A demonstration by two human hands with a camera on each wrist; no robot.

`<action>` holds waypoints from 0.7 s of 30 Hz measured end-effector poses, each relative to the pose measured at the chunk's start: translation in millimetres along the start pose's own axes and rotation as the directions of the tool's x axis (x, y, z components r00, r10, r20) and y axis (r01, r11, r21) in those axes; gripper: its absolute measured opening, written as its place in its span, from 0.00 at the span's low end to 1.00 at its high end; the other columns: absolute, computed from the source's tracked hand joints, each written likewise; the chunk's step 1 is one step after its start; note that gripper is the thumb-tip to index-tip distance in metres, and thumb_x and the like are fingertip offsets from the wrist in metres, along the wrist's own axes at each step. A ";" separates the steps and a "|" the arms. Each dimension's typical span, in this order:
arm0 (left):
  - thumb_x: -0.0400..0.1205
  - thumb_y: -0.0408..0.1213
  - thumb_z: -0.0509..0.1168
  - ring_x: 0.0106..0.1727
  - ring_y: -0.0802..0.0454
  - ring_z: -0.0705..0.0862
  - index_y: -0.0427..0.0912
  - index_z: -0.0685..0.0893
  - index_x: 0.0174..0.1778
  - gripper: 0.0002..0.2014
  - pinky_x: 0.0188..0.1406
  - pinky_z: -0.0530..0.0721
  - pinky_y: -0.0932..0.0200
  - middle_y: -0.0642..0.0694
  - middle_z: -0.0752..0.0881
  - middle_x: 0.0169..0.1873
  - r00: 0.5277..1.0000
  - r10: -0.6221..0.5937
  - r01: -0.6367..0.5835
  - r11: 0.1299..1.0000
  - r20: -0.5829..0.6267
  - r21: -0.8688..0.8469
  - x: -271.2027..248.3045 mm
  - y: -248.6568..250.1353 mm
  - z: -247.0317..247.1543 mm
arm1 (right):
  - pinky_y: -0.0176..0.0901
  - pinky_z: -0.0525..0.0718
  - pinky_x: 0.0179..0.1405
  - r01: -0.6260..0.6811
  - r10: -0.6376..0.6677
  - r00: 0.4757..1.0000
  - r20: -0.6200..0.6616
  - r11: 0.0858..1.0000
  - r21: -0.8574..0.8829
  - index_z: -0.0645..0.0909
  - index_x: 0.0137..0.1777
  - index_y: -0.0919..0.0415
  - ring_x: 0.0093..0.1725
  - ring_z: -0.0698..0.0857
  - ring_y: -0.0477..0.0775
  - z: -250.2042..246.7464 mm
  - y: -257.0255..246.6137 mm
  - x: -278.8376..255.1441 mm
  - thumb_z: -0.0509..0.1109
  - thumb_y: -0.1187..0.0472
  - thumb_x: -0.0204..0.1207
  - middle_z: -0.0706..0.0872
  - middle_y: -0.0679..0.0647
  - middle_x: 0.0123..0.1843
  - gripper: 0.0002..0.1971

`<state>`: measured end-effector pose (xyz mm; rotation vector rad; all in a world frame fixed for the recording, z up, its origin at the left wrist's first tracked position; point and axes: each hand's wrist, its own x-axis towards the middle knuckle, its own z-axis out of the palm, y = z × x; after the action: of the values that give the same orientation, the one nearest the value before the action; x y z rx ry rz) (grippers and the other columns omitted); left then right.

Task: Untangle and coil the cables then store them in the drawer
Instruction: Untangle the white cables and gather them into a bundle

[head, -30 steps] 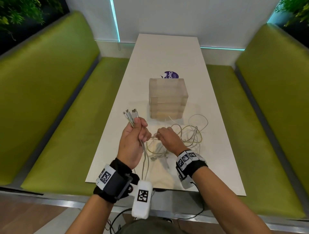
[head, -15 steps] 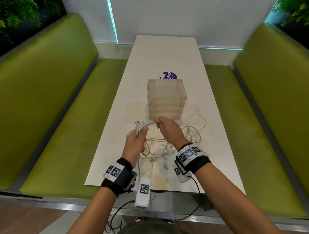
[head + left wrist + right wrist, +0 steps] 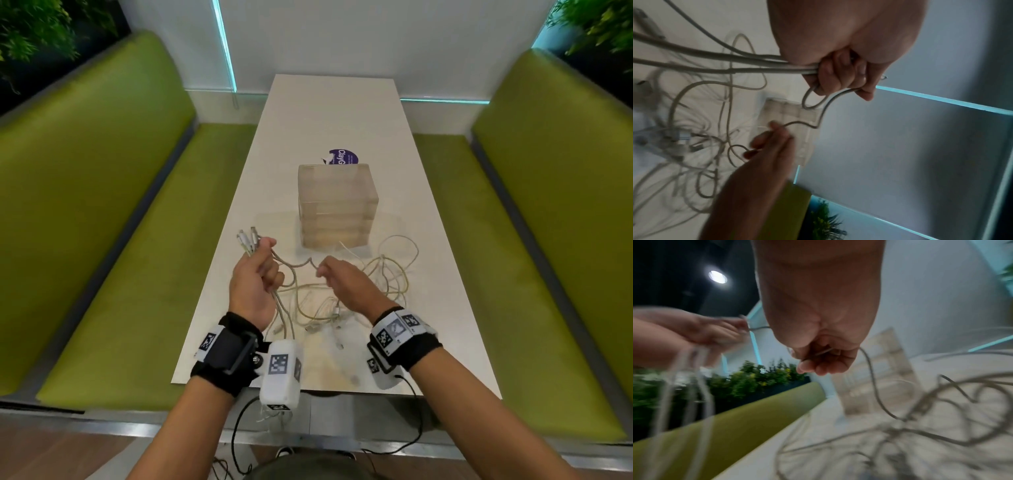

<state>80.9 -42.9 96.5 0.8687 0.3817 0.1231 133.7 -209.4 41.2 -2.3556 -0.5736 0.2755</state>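
A tangle of pale cables lies on the white table in front of a translucent drawer box. My left hand grips a bunch of cables, and their plug ends stick up past the thumb. My right hand pinches one cable strand that runs in a wavy line across to the left hand; the same strand shows in the left wrist view. Both hands hover above the table's near half. In the right wrist view my right hand is curled round a thin cable.
Green padded benches flank the table on both sides. A purple sticker lies behind the drawer box. Loose connectors rest near the table's front edge. The far half of the table is bare.
My left hand swung left and turned palm-up with its bunch. My right hand dropped back from the drawer box, drawing one strand out between the hands.
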 end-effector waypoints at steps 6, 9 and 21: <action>0.88 0.38 0.55 0.16 0.62 0.56 0.43 0.76 0.38 0.13 0.16 0.56 0.67 0.57 0.60 0.16 0.995 0.100 -0.100 0.993 -0.004 -0.055 -3.7 31.1 -18.8 | 0.44 0.73 0.35 -0.006 0.009 0.998 -0.056 0.998 0.060 0.78 0.38 0.52 0.31 0.76 0.46 -9.9 37.1 -4.2 0.58 0.52 0.82 0.80 0.47 0.30 0.13; 0.87 0.37 0.58 0.19 0.60 0.57 0.42 0.78 0.39 0.11 0.16 0.58 0.67 0.57 0.61 0.18 0.993 0.101 -0.089 0.978 -0.054 0.189 -5.5 19.1 -25.8 | 0.39 0.71 0.34 0.053 -0.034 0.990 -0.137 0.989 0.139 0.84 0.41 0.56 0.30 0.74 0.47 -15.7 26.0 -1.9 0.62 0.61 0.83 0.81 0.53 0.29 0.11; 0.79 0.47 0.70 0.20 0.57 0.65 0.40 0.78 0.40 0.14 0.20 0.64 0.61 0.54 0.69 0.21 0.989 -0.084 -0.045 0.600 0.119 0.799 -16.1 -15.4 -0.3 | 0.48 0.78 0.37 0.333 -0.378 0.913 -0.156 0.908 -0.254 0.87 0.40 0.64 0.34 0.77 0.58 -12.3 -26.7 -10.5 0.65 0.62 0.75 0.85 0.56 0.32 0.11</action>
<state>65.1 -56.7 89.0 1.7760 0.3007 -0.1595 119.9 -203.6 68.6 -2.3914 -0.9606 -0.2051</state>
